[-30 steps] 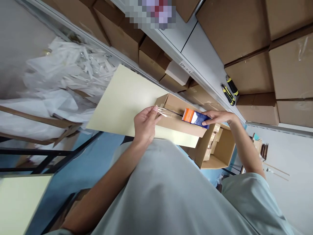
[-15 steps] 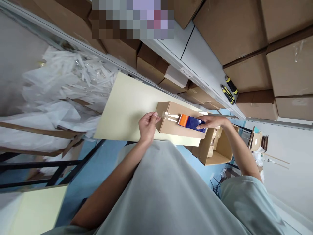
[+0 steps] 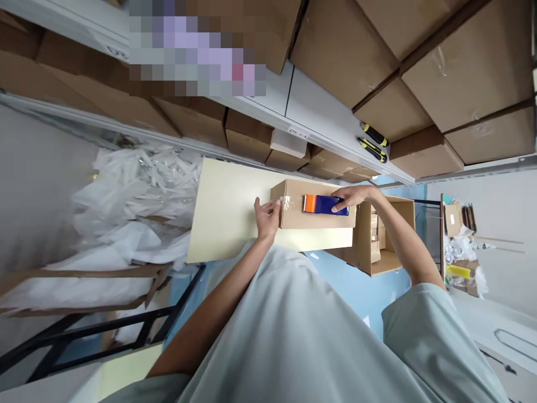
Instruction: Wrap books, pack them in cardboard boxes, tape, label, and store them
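Note:
A closed cardboard box (image 3: 319,221) lies lengthwise on a pale yellow board (image 3: 230,190). Clear tape (image 3: 287,202) shines on the top near its left end. My left hand (image 3: 267,220) is at that left end, its fingers apart and the fingertips against the box edge. My right hand (image 3: 354,197) grips a blue tape dispenser (image 3: 325,205) with an orange toothed head, resting on or just over the box top. The underside of the dispenser is hidden.
Right of the board stands an open carton (image 3: 392,260) with smaller boxes inside. Two yellow-black utility knives (image 3: 373,143) lie on the grey shelf (image 3: 323,106) among stacked cartons (image 3: 411,101). At left sits a heap of white plastic packaging (image 3: 146,184).
My left hand has gone from a pinch beside the box to spread fingers against its left end. The right hand keeps the tape dispenser over the box top. The camera view has shifted.

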{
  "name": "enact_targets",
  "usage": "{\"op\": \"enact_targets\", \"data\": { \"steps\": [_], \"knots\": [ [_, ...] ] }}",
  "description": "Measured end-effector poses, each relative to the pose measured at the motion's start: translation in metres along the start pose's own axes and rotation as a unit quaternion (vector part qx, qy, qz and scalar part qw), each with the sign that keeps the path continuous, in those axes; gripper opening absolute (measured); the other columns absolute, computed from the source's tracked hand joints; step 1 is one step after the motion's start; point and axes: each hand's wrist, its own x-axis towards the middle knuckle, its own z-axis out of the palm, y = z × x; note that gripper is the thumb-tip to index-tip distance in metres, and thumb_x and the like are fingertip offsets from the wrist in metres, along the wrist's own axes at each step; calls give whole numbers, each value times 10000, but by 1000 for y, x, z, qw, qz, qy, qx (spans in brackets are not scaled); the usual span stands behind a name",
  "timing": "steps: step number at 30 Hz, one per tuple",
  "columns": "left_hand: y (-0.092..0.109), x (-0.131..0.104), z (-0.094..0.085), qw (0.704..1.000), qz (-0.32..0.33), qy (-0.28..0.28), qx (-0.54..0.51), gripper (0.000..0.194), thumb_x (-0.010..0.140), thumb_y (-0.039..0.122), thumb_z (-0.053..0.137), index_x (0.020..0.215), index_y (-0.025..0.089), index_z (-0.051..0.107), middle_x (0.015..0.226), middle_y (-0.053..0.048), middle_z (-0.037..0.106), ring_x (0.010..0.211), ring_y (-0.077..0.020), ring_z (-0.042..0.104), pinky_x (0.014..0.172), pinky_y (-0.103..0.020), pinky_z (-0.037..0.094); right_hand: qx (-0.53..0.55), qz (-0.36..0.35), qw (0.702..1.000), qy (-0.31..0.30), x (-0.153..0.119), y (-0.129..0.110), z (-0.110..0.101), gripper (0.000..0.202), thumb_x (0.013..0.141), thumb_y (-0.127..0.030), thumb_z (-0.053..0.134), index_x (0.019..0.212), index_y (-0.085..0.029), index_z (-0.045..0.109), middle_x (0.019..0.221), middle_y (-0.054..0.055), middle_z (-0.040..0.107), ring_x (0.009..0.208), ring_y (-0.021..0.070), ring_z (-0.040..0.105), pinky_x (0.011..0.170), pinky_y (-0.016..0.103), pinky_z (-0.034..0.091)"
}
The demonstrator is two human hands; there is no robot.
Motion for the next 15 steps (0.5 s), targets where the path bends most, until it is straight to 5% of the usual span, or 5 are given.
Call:
{"op": "enact_targets", "data": {
  "steps": [2, 5, 10, 12, 15],
  "knots": [
    [5, -2, -3, 999, 28, -18, 31, 778, 941, 499, 789, 1580, 145, 520, 1469, -253, 691, 1276, -312, 747, 1122, -448, 594, -4, -11, 1000, 4, 2, 3, 2, 710, 713, -750, 896, 1062, -141, 782, 972, 63, 807, 843, 199, 669, 766, 291, 532],
    [17, -15, -3, 973, 169, -85, 135, 799, 1018, 640, 642, 1632, 146, 519, 1708, -257, 517, 1606, -362, 508, 1350, -496, 387, -13, -24, 1000, 5, 5, 9, 3, 701, 685, -766, 904, 991, -150, 773, 878, 24, 778, 773, 171, 631, 735, 283, 504],
    [34, -41, 11, 827, 331, -248, 380, 1520, 691, 794, 912, 1759, -22, 202, 1841, -366, 52, 1745, -511, 2, 1410, -676, 88, -28, -13, 999, 5, 9, 20, 2, 671, 676, -761, 930, 932, -158, 785, 796, 3, 757, 726, 164, 627, 734, 293, 487],
    [35, -45, 14, 781, 359, -260, 440, 1542, 695, 798, 907, 1748, -71, 190, 1830, -386, 63, 1743, -515, -13, 1409, -675, 29, -29, -20, 999, -14, 12, 23, 3, 654, 715, -758, 918, 922, -148, 805, 793, 9, 764, 732, 171, 647, 750, 305, 495],
    [33, -46, 15, 752, 375, -248, 481, 1487, 766, 830, 836, 1737, -101, 202, 1826, -386, 83, 1749, -498, 14, 1419, -632, 20, -22, -53, 997, -48, 15, 24, 3, 657, 764, -772, 891, 909, -135, 824, 746, 1, 750, 726, 169, 665, 761, 305, 504]
  ]
}}
